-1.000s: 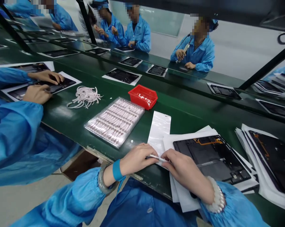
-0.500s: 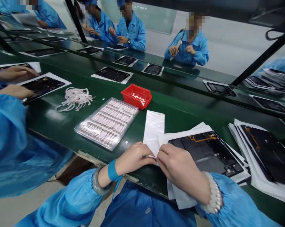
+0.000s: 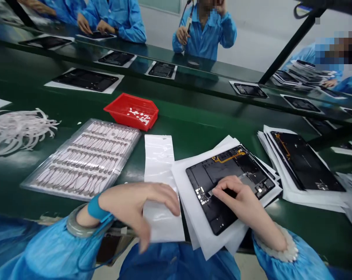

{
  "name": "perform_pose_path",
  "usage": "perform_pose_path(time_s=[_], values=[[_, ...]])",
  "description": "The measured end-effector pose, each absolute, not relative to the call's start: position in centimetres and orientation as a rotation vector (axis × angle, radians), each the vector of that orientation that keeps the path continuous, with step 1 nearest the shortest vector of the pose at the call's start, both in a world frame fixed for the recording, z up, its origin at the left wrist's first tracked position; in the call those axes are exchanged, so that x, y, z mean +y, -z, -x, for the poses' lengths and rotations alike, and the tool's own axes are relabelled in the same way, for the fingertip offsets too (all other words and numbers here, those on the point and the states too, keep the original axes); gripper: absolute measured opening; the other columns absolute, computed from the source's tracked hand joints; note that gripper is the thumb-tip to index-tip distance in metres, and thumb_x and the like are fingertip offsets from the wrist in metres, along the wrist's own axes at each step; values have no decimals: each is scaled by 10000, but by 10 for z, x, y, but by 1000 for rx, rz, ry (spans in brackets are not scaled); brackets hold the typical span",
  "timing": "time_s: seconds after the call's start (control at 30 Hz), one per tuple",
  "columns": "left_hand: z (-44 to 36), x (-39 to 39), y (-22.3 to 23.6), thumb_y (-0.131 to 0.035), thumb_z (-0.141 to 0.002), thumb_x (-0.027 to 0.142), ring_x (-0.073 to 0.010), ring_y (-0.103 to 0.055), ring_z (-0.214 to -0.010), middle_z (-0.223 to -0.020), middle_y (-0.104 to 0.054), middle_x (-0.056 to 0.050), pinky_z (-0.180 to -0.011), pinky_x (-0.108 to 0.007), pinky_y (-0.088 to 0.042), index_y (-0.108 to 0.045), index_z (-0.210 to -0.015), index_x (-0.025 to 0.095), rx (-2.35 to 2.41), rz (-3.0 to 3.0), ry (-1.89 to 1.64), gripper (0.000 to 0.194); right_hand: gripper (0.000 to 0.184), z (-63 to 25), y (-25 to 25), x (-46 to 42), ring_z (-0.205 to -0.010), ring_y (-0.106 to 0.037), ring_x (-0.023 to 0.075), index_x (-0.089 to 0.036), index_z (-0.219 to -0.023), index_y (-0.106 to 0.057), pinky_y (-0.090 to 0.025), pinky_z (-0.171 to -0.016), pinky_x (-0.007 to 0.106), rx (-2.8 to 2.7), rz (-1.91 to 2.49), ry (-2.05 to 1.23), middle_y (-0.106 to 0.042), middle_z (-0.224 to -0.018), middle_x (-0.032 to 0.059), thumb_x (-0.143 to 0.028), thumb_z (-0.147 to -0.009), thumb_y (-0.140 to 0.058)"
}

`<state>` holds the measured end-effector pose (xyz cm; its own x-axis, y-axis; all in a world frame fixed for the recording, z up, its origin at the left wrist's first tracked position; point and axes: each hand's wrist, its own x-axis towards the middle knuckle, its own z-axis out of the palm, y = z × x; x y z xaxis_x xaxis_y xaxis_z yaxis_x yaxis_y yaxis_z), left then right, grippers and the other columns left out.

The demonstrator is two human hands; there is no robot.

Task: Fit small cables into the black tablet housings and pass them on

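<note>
And the hands have parted! The right hand (image 3: 241, 198) has moved off the white strip (image 3: 160, 167) to the black panel (image 3: 225, 175), thumb and fingertips pinching a small pale piece (image 3: 212, 192) at its surface. The left hand (image 3: 137, 200), blurred, is released, fingers spread above the strip's near half. The panel lies on white sheets (image 3: 181, 177), right of the strip; far left of that strip sits the red bin (image 3: 129, 116).
</note>
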<state>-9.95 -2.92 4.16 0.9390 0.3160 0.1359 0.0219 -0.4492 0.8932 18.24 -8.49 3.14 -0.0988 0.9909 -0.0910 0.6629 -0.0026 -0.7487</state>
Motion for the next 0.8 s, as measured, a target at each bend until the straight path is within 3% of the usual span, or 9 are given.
perform_pose_path(time_s=[0.1,0.2,0.3,0.8], values=[[76,-27,-32,-463,-960,329,-154,-620,-873,-903,-672,-53,-821,-263,-490,-660,-947,189,537,-2221,-564,241,196,-171,-24,-84,-911,-535,224,-224,-677,-642,-391,-863,394,-1823,1719,-793,-639,-791,35,-351,-821,-602],[55,-29,-16,-451,-957,227,-196,-568,-960,-1025,-641,-74,-863,-329,-475,-649,-1014,186,558,-2619,-673,209,197,-163,-21,-83,-937,-514,233,-228,-666,-643,-367,-879,414,-1852,1757,-670,-635,-820,40,-325,-829,-591],[47,-31,-6,-441,-943,153,-198,-551,-959,-1034,-635,-55,-846,-321,-486,-643,-984,192,489,-2820,-642,210,203,-160,-19,-83,-950,-502,240,-233,-652,-644,-350,-891,424,-1850,1789,-619,-633,-839,41,-309,-830,-584],[48,-31,-1,-428,-945,140,-192,-545,-958,-980,-627,-52,-844,-322,-499,-622,-966,183,499,-2853,-698,200,246,-156,-14,-83,-938,-483,236,-233,-607,-629,-298,-843,414,-1822,1821,-583,-628,-813,30,-329,-827,-572]])
